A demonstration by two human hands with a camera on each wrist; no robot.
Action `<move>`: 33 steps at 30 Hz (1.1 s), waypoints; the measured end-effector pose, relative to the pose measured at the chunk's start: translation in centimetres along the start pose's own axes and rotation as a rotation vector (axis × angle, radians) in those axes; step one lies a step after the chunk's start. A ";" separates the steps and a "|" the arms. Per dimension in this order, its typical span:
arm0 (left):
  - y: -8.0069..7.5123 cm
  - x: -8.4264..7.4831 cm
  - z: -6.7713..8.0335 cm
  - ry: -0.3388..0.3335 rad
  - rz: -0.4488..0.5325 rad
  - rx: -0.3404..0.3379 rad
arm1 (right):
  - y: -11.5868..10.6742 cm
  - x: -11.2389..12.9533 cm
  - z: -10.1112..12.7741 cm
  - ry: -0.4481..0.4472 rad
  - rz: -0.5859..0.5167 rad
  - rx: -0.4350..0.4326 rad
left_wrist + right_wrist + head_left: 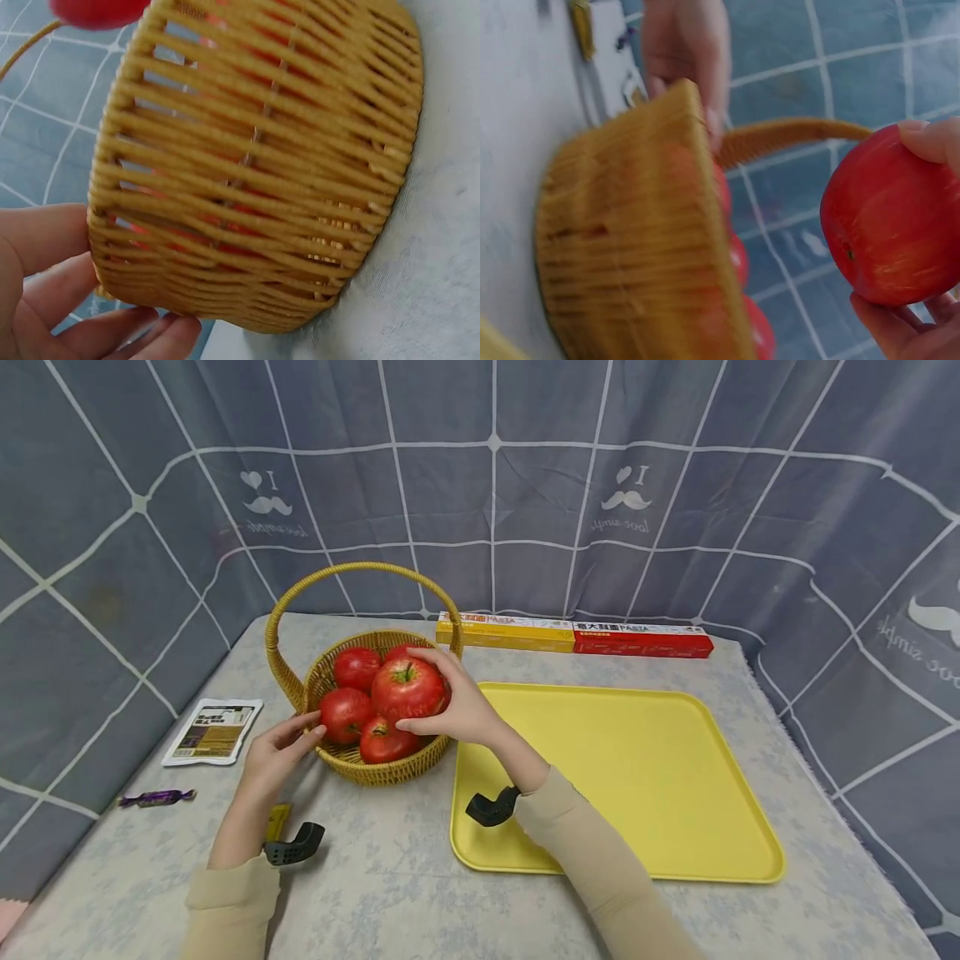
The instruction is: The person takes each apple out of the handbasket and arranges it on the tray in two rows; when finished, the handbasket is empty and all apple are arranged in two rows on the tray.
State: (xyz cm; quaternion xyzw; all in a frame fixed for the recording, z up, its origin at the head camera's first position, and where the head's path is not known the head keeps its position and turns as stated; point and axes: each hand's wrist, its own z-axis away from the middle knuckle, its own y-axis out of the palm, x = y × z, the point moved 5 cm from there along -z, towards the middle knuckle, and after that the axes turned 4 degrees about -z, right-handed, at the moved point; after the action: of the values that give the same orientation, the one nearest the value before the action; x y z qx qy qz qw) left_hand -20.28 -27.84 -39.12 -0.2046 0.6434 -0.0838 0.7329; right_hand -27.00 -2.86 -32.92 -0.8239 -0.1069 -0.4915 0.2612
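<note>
A woven wicker basket point(390, 772) with a tall arched handle point(365, 567) stands on the left half of the table. Several red apples lie in it, among them one apple point(346, 713) beside the left rim. My left hand point(277, 756) grips that rim; in the left wrist view its fingers point(112, 330) bend against the outer weave. Over the basket my right hand point(457, 702) holds a red apple point(407, 687), thumb on one side and fingers on the other. The right wrist view shows this held apple point(892, 217) raised clear of the rim.
A yellow tray point(615, 777) lies to the right of the basket. Behind them are a yellow pasta box point(517, 634) and a red pasta box point(641, 642). At left lie a white packet point(213, 732) and a purple-wrapped candy point(157, 797). A yellow item point(277, 821) sits partly behind the left wrist.
</note>
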 end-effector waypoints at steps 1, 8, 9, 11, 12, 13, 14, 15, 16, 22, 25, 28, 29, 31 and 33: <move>0.0 -0.1 0.2 -0.006 -0.009 0.004 | -0.7 0.1 0.3 -0.002 -0.015 -0.016; 0.6 -0.6 1.4 -0.013 -0.082 0.015 | -5.3 -1.2 2.1 0.019 -0.020 -0.163; 0.7 -0.6 1.5 -0.011 -0.089 0.010 | -5.9 -1.7 2.3 0.034 -0.012 -0.183; 0.9 -0.5 1.6 -0.015 -0.080 -0.005 | -6.8 -2.7 2.7 0.078 -0.001 -0.218; 0.9 -0.4 1.6 -0.020 -0.073 -0.015 | -7.1 -3.2 2.9 0.107 -0.008 -0.227; 1.0 -0.3 1.7 -0.028 -0.065 -0.026 | -7.3 -3.7 3.0 0.133 -0.019 -0.236; 1.1 -0.3 1.7 -0.031 -0.056 -0.035 | -7.5 -4.3 3.1 0.160 -0.026 -0.242; 1.1 -0.2 1.8 -0.032 -0.045 -0.044 | -7.6 -4.8 3.2 0.182 -0.028 -0.246; 1.2 -0.3 1.9 -0.033 -0.034 -0.049 | -7.6 -5.3 3.2 0.201 -0.029 -0.249; 1.7 -0.6 2.0 0.010 -0.028 -0.088 | -7.5 -8.4 3.1 0.222 0.015 -0.263; 1.8 -0.6 2.0 0.029 -0.015 -0.107 | -7.3 -9.9 3.0 0.232 0.040 -0.264; 2.0 -0.6 2.0 0.031 0.003 -0.116 | -7.2 -11.1 3.1 0.257 0.063 -0.268; 2.1 -0.5 1.9 0.030 0.007 -0.119 | -7.1 -11.3 3.2 0.268 0.062 -0.273; 2.2 -0.5 1.9 0.029 0.011 -0.128 | -7.1 -11.9 3.3 0.291 0.067 -0.284; 2.2 -0.4 1.8 0.025 0.010 -0.138 | -7.1 -12.3 3.4 0.306 0.061 -0.293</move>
State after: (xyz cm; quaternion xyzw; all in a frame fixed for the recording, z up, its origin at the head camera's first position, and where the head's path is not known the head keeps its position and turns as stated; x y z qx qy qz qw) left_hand -18.86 -25.37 -39.50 -0.2504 0.6578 -0.0381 0.7093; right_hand -33.59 5.88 -42.52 -0.7717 0.0316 -0.6130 0.1666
